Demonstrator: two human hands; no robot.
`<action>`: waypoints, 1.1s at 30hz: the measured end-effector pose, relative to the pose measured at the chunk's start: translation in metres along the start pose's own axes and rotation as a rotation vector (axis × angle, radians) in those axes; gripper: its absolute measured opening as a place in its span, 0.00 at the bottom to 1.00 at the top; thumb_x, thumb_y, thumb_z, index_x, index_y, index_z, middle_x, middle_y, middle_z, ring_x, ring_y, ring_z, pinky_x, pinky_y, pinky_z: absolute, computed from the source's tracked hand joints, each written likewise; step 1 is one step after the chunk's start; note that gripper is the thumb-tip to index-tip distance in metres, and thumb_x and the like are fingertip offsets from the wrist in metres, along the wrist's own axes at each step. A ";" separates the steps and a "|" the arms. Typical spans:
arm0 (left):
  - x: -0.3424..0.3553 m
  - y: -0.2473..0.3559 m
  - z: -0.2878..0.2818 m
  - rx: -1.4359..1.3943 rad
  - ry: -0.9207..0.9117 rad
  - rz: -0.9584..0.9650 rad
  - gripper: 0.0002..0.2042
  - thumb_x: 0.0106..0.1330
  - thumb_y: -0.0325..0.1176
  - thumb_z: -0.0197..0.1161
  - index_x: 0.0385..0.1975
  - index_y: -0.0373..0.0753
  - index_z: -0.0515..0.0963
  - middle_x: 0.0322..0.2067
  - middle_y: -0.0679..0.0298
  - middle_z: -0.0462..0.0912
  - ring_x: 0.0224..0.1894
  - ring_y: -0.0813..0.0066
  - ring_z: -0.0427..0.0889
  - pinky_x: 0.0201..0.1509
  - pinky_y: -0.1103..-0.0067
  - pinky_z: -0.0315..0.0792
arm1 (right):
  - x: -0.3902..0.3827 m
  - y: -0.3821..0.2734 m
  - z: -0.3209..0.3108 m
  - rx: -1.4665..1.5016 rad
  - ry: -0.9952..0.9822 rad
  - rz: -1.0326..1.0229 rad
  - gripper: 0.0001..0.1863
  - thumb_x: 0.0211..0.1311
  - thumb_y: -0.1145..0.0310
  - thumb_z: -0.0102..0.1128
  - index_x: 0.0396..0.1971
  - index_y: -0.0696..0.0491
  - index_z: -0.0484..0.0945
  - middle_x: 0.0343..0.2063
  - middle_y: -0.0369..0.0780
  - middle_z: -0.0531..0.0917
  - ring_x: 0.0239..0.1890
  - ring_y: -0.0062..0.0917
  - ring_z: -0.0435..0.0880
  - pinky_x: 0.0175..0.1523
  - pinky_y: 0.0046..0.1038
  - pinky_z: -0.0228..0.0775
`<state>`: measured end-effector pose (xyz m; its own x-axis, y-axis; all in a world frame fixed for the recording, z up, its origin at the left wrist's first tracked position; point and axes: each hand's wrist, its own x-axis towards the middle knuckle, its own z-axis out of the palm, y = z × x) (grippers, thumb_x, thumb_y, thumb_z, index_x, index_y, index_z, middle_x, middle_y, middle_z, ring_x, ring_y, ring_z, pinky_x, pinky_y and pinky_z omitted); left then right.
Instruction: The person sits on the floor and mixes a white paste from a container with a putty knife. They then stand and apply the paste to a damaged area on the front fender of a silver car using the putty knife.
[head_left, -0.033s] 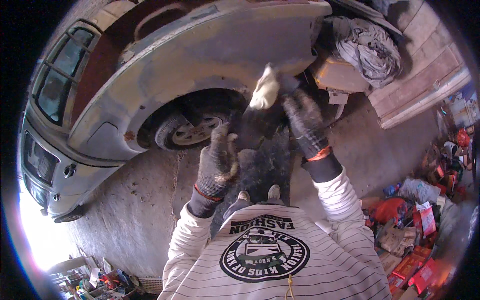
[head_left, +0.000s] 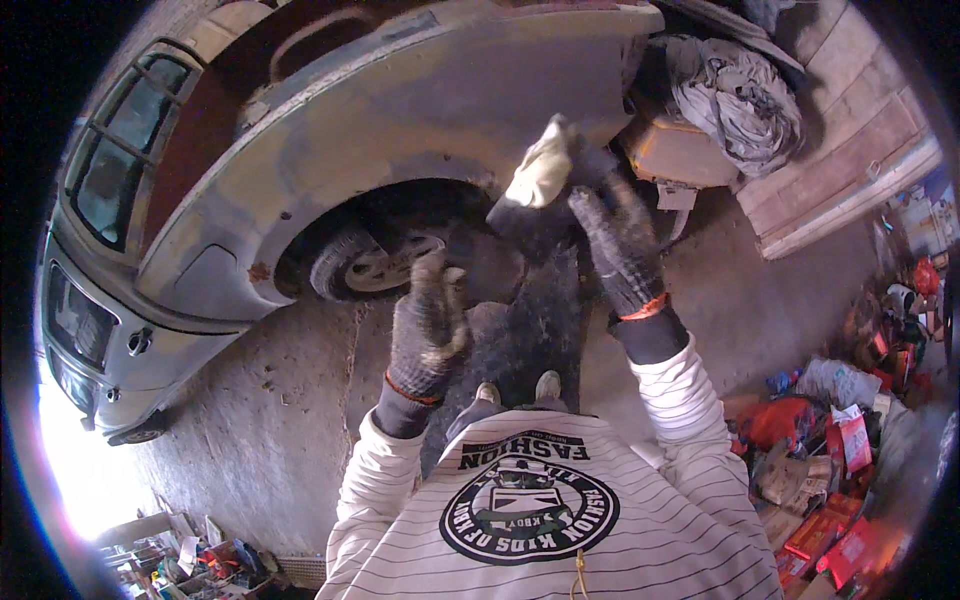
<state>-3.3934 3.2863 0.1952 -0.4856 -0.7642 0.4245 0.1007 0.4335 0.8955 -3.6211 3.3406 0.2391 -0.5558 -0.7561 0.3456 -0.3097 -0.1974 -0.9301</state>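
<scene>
My left hand (head_left: 428,330), in a dark, dusty knit glove, is raised in front of the car's wheel (head_left: 375,265). Its fingers are curled, and what they hold, if anything, blends into the dark shapes behind. Farther right, my right hand (head_left: 615,240), gloved alike with an orange cuff edge, closes on a dark flat piece (head_left: 515,220) that is partly blurred. A cream-coloured, putty-like lump (head_left: 542,170) sits on this piece, left of my right fingertips. Behind both hands is the car's patchy grey-beige side panel (head_left: 440,110), with a rust spot near the wheel arch.
At the far right, a crumpled grey cover (head_left: 735,105) lies above a yellowish box-like thing (head_left: 680,150). Pale boards (head_left: 845,165) stand beyond it. Mixed boxes and bags (head_left: 810,460) are heaped at right. More clutter (head_left: 195,560) fills the lower left. A dark strip (head_left: 530,345) runs along the floor.
The cream lump and the dark piece have shifted slightly right and up with my right hand. My left hand has drifted a little left, widening the gap between the hands.
</scene>
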 end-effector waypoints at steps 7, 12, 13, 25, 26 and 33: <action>0.012 0.000 -0.017 0.067 0.119 -0.127 0.13 0.71 0.26 0.58 0.53 0.32 0.75 0.52 0.58 0.77 0.53 0.75 0.74 0.58 0.78 0.70 | -0.007 -0.029 -0.018 -0.161 -0.419 -0.293 0.15 0.63 0.71 0.63 0.49 0.59 0.80 0.43 0.46 0.85 0.43 0.34 0.84 0.50 0.33 0.74; 0.034 0.017 -0.009 -0.012 0.294 -0.344 0.13 0.75 0.35 0.56 0.52 0.35 0.75 0.43 0.67 0.80 0.44 0.81 0.74 0.48 0.83 0.71 | -0.006 -0.033 -0.026 -0.605 -0.275 -0.801 0.06 0.59 0.72 0.62 0.35 0.56 0.82 0.24 0.45 0.82 0.26 0.41 0.82 0.33 0.38 0.75; 0.037 0.020 -0.007 -0.045 0.246 -0.302 0.13 0.75 0.36 0.55 0.52 0.35 0.75 0.43 0.66 0.79 0.43 0.80 0.75 0.48 0.82 0.71 | -0.006 -0.033 -0.024 -0.639 -0.255 -0.708 0.10 0.56 0.73 0.62 0.39 0.53 0.82 0.31 0.44 0.83 0.30 0.39 0.83 0.37 0.38 0.75; 0.044 0.018 0.027 0.164 0.203 0.073 0.11 0.75 0.25 0.46 0.53 0.32 0.69 0.40 0.61 0.75 0.37 0.80 0.77 0.44 0.82 0.76 | -0.032 -0.036 -0.001 -0.960 -0.237 -0.692 0.20 0.50 0.69 0.59 0.46 0.50 0.80 0.43 0.38 0.80 0.46 0.38 0.77 0.52 0.41 0.68; 0.043 0.018 0.027 0.195 0.188 0.106 0.11 0.75 0.26 0.46 0.53 0.32 0.69 0.40 0.61 0.75 0.37 0.80 0.76 0.44 0.82 0.76 | -0.031 -0.037 -0.001 -1.047 -0.272 -0.792 0.19 0.50 0.70 0.59 0.45 0.50 0.80 0.43 0.38 0.80 0.46 0.38 0.78 0.52 0.41 0.68; 0.041 0.017 0.015 -0.221 0.053 -0.123 0.11 0.76 0.27 0.49 0.53 0.34 0.71 0.42 0.65 0.75 0.41 0.81 0.75 0.46 0.83 0.73 | -0.003 -0.018 -0.016 -0.343 -0.248 -0.559 0.18 0.56 0.77 0.61 0.47 0.48 0.82 0.43 0.40 0.83 0.42 0.38 0.82 0.47 0.40 0.73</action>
<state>-3.4252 3.2696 0.2261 -0.4606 -0.8312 0.3113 0.2332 0.2250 0.9460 -3.6259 3.3567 0.2570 -0.0624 -0.7264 0.6844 -0.7463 -0.4214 -0.5153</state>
